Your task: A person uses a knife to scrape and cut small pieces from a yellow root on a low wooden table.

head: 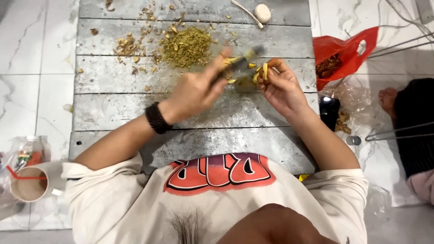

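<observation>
My left hand (199,88) grips a knife (239,61) with a dark handle, blurred by motion, its blade pointing up and right. My right hand (280,83) pinches a yellow piece of root (263,71) just right of the blade. Small yellow slices (252,65) lie on the grey wooden board (117,113) between the hands. A black braided band (157,118) circles my left wrist.
A pile of chopped greenish-yellow bits (186,45) and brown peel scraps (126,45) lie at the board's far side. A whole pale root (262,12) sits top right. Red plastic bag (346,54), black phone (328,112) and another person's foot (388,99) are at right. Cup with straw (29,184) at left.
</observation>
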